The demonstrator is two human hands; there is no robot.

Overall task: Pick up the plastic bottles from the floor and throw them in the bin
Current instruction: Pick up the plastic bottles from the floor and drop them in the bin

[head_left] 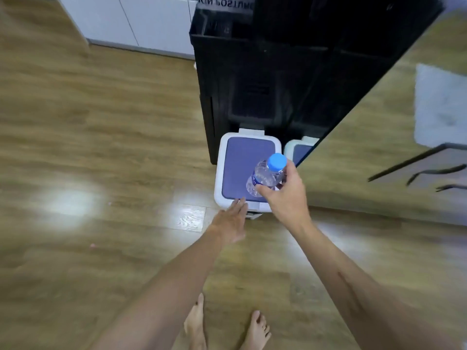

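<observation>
A small white bin (219,178) with a purple-blue lid stands on the wooden floor against a tall black cabinet. Its lid is down. My right hand (286,193) grips a clear plastic bottle (265,174) with a blue cap, held above the lid's right side. My left hand (233,218) reaches forward with straight fingers, and its fingertips touch the front edge of the bin lid. No other bottle is in view.
The black cabinet (252,79) rises behind the bin. A mirror panel (379,147) on the right reflects the floor and the bin. White cupboards (141,24) line the far wall. My bare feet (227,329) stand on the wooden floor below.
</observation>
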